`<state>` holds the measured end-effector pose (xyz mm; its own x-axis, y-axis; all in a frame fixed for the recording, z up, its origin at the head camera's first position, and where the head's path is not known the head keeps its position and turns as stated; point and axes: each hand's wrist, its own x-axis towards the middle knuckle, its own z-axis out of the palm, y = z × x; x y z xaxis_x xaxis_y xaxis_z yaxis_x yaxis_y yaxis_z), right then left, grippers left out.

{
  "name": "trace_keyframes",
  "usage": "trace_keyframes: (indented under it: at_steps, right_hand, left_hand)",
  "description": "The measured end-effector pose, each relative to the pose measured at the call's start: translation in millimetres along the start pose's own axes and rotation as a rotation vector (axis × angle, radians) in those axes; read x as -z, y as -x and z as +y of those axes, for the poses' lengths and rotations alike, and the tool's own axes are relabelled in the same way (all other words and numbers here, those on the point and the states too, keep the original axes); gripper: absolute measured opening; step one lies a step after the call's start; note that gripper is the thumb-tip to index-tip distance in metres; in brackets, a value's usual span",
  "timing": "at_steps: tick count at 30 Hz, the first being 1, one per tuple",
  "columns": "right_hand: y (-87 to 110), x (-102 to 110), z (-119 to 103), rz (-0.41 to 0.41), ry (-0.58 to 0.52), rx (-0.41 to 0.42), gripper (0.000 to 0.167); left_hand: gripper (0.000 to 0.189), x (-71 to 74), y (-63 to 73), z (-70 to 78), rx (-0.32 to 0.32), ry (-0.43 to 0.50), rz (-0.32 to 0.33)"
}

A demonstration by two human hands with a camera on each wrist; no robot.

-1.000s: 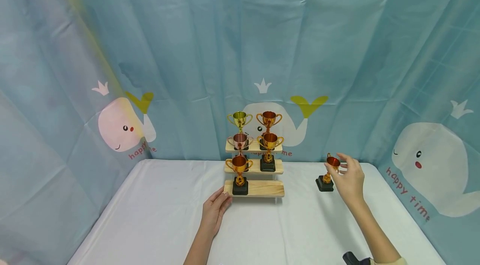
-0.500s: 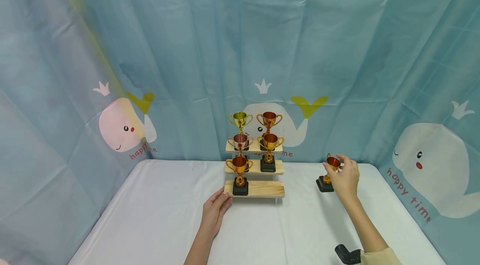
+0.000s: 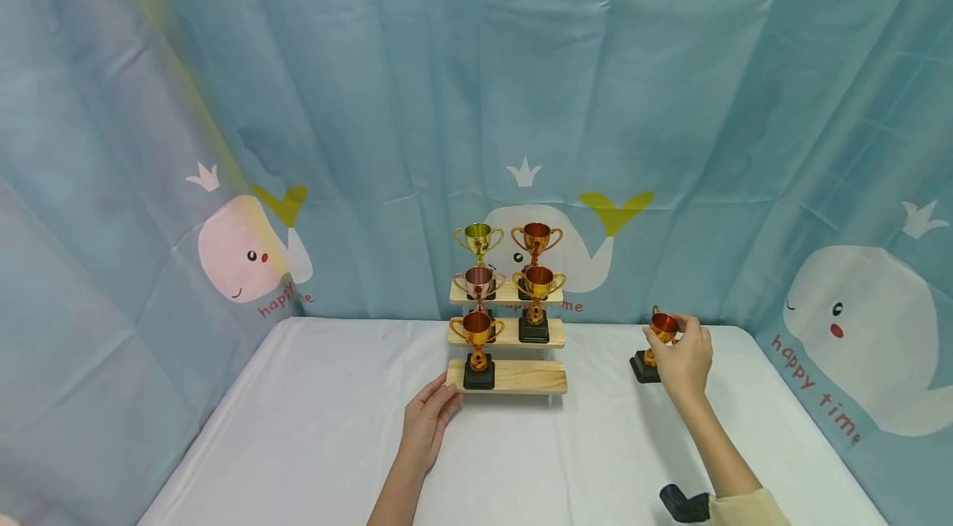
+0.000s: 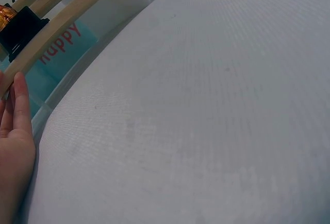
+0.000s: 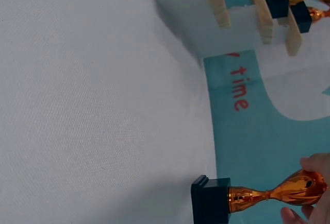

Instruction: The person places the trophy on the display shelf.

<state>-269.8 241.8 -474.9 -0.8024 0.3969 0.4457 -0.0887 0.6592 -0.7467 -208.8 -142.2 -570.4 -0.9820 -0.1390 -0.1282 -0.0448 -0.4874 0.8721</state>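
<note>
In the head view a three-tier wooden stand [image 3: 532, 378] holds several small trophies. My left hand [image 3: 427, 424] grips the left end of its lowest shelf; the left wrist view has fingertips on both sides of the plank [image 4: 56, 31]. On that shelf stands an orange-gold trophy [image 3: 477, 329] with a black base. To the right of the stand, my right hand [image 3: 685, 358] pinches the cup of another orange-gold trophy [image 5: 296, 189]. This trophy is upright, its black base [image 3: 644, 366] visible left of the hand, and the fingers cover part of the cup.
A gold trophy [image 3: 539, 286] and a pinkish one [image 3: 479, 284] stand on the middle shelf. On the top shelf are a yellow-gold trophy [image 3: 478, 238] and a copper-coloured one [image 3: 537, 238]. A blue curtain [image 3: 372, 137] hangs behind the white-covered table [image 3: 320, 427].
My right hand and forearm have shifted slightly left, closer around the trophy's cup. The trophy has barely moved. My left hand keeps its place at the stand.
</note>
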Motion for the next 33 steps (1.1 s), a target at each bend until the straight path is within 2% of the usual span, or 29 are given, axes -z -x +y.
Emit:
trace_keyframes:
  at_steps: [5, 16, 21, 27, 33]
  right_hand:
    - [-0.3, -0.2, 0.2, -0.015, -0.008, -0.015, 0.053]
    - [0.2, 4.0, -0.7, -0.052, -0.044, 0.037, 0.051]
    - [0.9, 6.3, -2.8, -0.080, -0.038, 0.031, 0.052]
    - [1.0, 8.7, -11.8, -0.136, -0.062, 0.030, 0.052]
    - [2.2, 11.2, -27.2, -0.191, -0.087, 0.073, 0.051]
  left_hand:
    - [0.058, 0.2, 0.6, 0.4, 0.001, 0.009, -0.005]
    - [0.058, -1.0, 0.7, 1.8, -0.001, -0.006, 0.002]
    - [0.058, -2.3, 1.3, 2.4, -0.004, -0.009, -0.001]
    - [0.057, -2.2, 2.2, 3.0, 0.003, -0.007, 0.006]
    - [0.059, -1.9, 2.1, 2.8, -0.001, -0.008, -0.001]
